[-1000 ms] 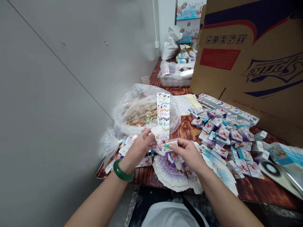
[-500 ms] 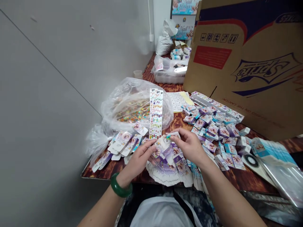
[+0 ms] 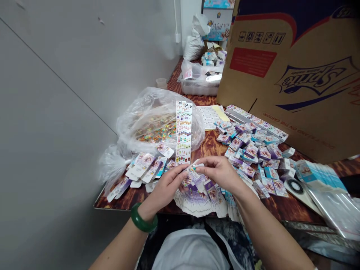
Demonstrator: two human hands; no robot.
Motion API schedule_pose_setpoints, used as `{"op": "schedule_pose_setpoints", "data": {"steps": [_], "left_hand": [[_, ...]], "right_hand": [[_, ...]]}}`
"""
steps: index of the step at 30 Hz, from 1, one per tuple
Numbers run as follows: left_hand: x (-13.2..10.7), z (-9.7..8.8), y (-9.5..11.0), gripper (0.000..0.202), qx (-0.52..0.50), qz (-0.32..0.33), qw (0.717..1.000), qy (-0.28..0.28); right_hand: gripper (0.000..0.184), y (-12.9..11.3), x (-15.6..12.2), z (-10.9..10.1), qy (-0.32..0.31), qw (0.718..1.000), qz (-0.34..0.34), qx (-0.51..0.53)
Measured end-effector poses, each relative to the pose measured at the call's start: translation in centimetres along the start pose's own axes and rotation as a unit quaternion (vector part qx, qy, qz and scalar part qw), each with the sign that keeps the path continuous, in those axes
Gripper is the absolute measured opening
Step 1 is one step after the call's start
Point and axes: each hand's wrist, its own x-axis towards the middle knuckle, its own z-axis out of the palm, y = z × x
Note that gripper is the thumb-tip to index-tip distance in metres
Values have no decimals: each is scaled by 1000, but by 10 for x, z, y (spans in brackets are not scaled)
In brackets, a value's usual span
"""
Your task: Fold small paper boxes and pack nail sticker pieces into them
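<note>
Head view, from my remote station: small white-and-purple printed card carton (image 3: 189, 177) held between both hands, over fan of flat purple-and-white printed cards (image 3: 194, 204) at front of red-brown wood-grain bench (image 3: 209, 144). Left hand (image 3: 168, 185): fingers pinching carton's near left side. Right hand (image 3: 221, 172): thumb and fingers pinching far end. I judge uneven pinch could crease thin card; slack grip could lose it among look-alikes. Long axis slanted, far end pointing away, rightward; exact tilt hidden by fingers.
</note>
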Motion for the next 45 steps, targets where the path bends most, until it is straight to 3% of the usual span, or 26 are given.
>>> {"op": "schedule_pose_setpoints", "data": {"steps": [3,5,8,15,21,26,30,34,38,41,45], "left_hand": [[-1,-3,-5,38,42,17,999,-8],[-2,-5,-9,38,72,28,997,-12],[-3,-6,-10,38,84,29,996,-16],[-2,-4,-7,39,0,-21,999,-39],[-4,-3,-7,39,-31,-30,998,-43],[-3,1,-5,38,-2,-4,1000,-25],[1,4,-8,42,-15,-1,1000,-24],[5,1,-15,41,-69,-13,997,-16],[5,-5,-20,45,-162,-77,981,-80],[4,-7,-15,43,-156,-75,980,-99],[4,-8,-6,40,-134,-55,987,-69]], "right_hand": [[23,-4,-2,-4,-94,994,51,3],[19,-1,-2,-6,-121,991,63,-1],[9,8,2,-3,-93,995,42,0],[11,10,7,-4,-56,997,-2,-46],[11,5,7,-13,-67,997,4,-40],[11,-3,2,-1,-41,990,-19,-132],[19,-12,0,9,-12,969,-62,-241],[18,-13,-1,10,8,965,-70,-252],[17,-9,1,6,-42,969,-69,-234],[18,-10,2,5,-68,961,-78,-257],[16,-16,4,3,23,953,-103,-285]]}}
